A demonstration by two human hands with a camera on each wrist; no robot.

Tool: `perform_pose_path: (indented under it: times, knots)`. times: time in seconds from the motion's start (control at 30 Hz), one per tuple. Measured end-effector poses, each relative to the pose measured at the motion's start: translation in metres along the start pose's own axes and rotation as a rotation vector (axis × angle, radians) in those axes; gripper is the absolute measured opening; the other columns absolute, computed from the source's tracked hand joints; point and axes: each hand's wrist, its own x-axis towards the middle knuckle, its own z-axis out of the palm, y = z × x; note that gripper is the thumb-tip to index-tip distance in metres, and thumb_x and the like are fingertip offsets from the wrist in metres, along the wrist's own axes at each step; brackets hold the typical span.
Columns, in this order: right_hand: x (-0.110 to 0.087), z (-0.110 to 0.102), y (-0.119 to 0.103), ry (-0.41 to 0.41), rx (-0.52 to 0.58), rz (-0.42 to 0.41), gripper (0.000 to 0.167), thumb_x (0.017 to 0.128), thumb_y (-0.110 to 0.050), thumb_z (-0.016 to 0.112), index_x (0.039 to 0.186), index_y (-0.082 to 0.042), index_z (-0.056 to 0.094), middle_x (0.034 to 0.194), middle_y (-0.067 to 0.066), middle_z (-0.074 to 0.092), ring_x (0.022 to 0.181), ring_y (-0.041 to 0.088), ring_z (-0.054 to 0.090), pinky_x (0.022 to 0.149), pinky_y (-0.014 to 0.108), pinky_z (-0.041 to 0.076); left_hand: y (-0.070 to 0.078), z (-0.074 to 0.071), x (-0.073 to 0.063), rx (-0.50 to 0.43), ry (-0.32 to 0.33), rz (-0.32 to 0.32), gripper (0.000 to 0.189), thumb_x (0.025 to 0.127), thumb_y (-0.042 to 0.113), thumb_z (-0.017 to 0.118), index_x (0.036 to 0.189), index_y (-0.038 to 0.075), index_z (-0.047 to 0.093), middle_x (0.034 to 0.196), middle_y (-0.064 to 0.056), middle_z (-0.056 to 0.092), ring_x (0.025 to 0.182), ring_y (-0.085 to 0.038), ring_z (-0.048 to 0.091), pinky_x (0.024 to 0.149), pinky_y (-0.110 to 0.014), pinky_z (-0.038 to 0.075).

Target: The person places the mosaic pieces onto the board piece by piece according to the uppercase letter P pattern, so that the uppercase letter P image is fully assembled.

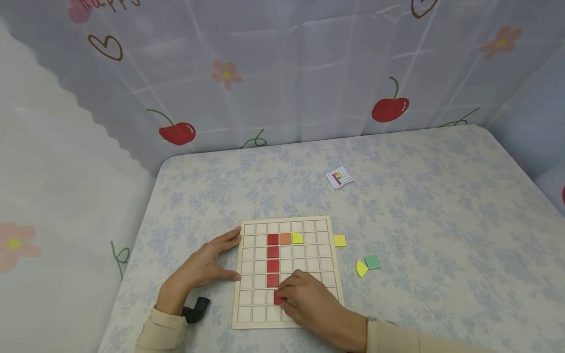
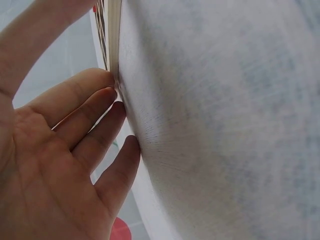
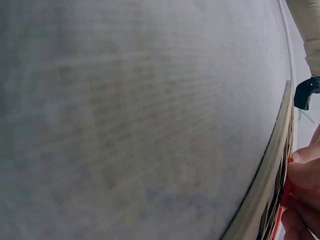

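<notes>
Floral table, tiles in grid

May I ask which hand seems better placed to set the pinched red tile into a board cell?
The right hand, probably: it pinches the red tile at the lower rows of the board, while the left hand touches the board's left edge, holding no tile.

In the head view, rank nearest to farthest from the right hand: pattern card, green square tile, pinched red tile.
1. Pinched red tile, in the right hand.
2. Green square tile, right of the grid board.
3. Pattern card, beyond its far edge.
</notes>
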Motion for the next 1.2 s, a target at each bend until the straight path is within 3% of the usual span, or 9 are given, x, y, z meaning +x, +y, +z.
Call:
perform_pose_path:
  times: [0.53, 0.8, 1.0, 1.2]
  knots:
    - [0.007, 0.009, -0.001, -0.017, -0.102, -0.047, 0.005, 0.085, -0.017, 0.079, 0.089, -0.016, 0.081, 0.093, -0.008, 0.065, 0.088, 0.007, 0.056, 0.08, 0.018, 0.047, 0.0, 0.0, 0.001, -0.043, -0.002, 0.001, 0.097, 0.07, 0.023, 0.09, 0.149, 0.002, 0.039, 0.162, -0.004, 0.021, 0.148, -0.033, 0.018, 0.111, -0.057, 0.029]
    - [0.008, 0.006, 0.0, 0.012, -0.128, -0.089, 0.007, 0.083, -0.012, 0.079, 0.086, -0.018, 0.081, 0.091, -0.008, 0.065, 0.088, 0.006, 0.056, 0.081, 0.018, 0.047, -0.001, 0.0, 0.001, -0.036, 0.001, 0.012, 0.097, 0.07, 0.024, 0.09, 0.149, 0.002, 0.039, 0.162, -0.004, 0.021, 0.148, -0.033, 0.019, 0.111, -0.056, 0.029]
    - [0.002, -0.005, 0.007, 0.001, -0.016, -0.008, 0.011, 0.086, -0.012, 0.078, 0.096, -0.014, 0.08, 0.098, -0.006, 0.066, 0.094, 0.008, 0.058, 0.084, 0.022, 0.05, 0.0, 0.0, 0.001, -0.045, -0.002, 0.007, 0.097, 0.07, 0.022, 0.09, 0.149, 0.002, 0.039, 0.162, -0.004, 0.021, 0.148, -0.033, 0.018, 0.111, -0.056, 0.029]
    - [-0.012, -0.02, 0.021, 0.022, 0.019, 0.1, 0.015, 0.084, -0.012, 0.079, 0.099, -0.011, 0.078, 0.1, -0.005, 0.068, 0.097, 0.01, 0.059, 0.084, 0.026, 0.052, 0.001, 0.0, -0.001, -0.039, -0.006, -0.006, 0.097, 0.07, 0.023, 0.09, 0.15, 0.003, 0.038, 0.162, -0.004, 0.02, 0.148, -0.034, 0.017, 0.11, -0.057, 0.029]
